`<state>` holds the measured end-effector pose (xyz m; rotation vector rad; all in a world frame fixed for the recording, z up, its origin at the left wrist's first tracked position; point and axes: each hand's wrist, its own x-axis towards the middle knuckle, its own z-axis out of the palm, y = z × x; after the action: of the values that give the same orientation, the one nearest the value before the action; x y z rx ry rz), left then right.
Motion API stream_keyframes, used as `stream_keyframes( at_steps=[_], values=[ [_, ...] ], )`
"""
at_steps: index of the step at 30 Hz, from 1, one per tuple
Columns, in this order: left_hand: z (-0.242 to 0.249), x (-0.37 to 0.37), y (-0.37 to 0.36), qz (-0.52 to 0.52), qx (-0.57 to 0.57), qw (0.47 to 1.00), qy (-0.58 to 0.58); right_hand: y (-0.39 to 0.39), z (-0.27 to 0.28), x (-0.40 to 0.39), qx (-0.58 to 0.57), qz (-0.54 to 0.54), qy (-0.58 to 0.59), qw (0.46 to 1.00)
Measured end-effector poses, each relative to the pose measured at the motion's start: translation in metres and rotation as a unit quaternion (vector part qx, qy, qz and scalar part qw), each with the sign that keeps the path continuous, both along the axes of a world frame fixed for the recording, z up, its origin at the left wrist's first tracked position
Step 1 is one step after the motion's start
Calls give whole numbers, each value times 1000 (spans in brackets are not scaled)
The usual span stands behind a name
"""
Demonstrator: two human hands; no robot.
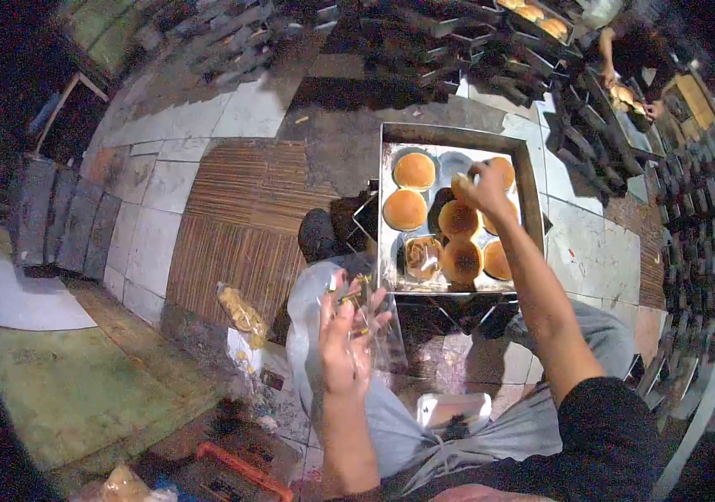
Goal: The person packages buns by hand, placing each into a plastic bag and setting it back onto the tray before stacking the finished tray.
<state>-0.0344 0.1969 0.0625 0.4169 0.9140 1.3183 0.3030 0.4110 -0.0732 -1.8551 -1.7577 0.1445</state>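
My left hand (347, 339) is raised palm up near my knee, with a clear plastic bag (389, 335) with coloured print held against its fingers. Reaching over a square metal tray (453, 132), my right hand (489, 191) is closed on a small bun (461, 186), seen partly from the side. Several round golden buns sit on the tray, among them one at the upper left (414, 171) and one below it (405, 209). A bun with a brown, streaked surface (423, 257) lies in the near left corner. My right hand partly hides a bun at the upper right.
A filled bag (243, 316) lies on the floor to the left, near a brown striped mat (236, 209). Dark metal pans (591, 125) are stacked around the back and right. At the upper right, another person's hands (652, 110) are at a pan of bread (625, 98).
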Motion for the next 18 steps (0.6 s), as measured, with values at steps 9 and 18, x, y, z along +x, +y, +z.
stream_keyframes(
  at_steps=[9, 18],
  values=[
    [-24, 12, -15, 111, -23, 989, -100, -316, 101, -103, -238, 61, 826, 507],
    [0, 11, -33, -44, 2, 980, -193, -328, 212, -153, 64, 363, 157, 916]
  ],
)
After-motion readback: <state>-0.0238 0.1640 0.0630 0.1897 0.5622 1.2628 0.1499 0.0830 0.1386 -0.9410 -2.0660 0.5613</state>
